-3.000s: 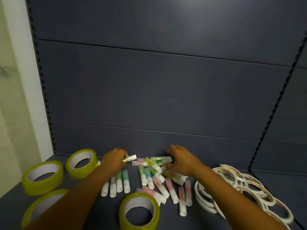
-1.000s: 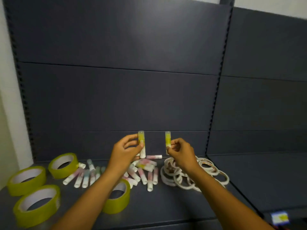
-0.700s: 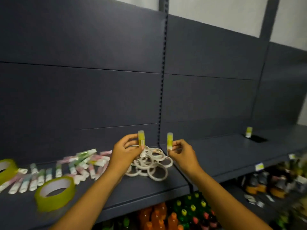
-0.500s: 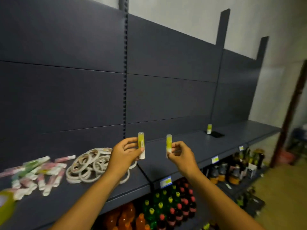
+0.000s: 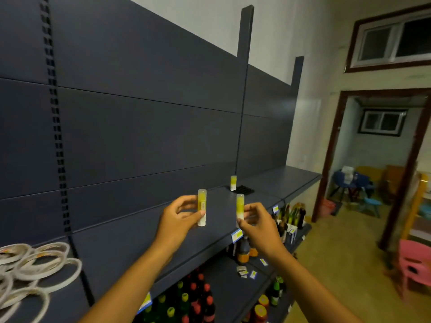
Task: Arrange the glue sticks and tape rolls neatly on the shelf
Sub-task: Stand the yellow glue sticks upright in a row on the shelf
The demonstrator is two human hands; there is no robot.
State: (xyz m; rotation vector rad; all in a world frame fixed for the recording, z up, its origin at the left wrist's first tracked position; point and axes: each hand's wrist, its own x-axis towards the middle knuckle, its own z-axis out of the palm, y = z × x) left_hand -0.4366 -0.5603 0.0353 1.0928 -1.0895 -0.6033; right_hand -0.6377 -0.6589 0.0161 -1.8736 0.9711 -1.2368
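My left hand [image 5: 178, 217] pinches a yellow glue stick [image 5: 201, 206] upright in the air above the dark shelf [image 5: 144, 231]. My right hand [image 5: 257, 226] pinches a second yellow glue stick [image 5: 240, 205], also upright, a little to the right. A third yellow glue stick [image 5: 233, 182] stands on the shelf farther along, beside a black slotted tray [image 5: 243, 190]. A pile of thin white tape rolls [image 5: 32, 262] lies on the shelf at the far left.
Below the shelf stand rows of bottles [image 5: 193, 301] with coloured caps on lower shelves. A doorway [image 5: 375, 164] opens at the right, with a pink chair [image 5: 412, 264] on the floor near it.
The view has swung right along the shelf. The glue stick pile and yellow tape rolls have left the view. Both hands still hold their sticks upright.
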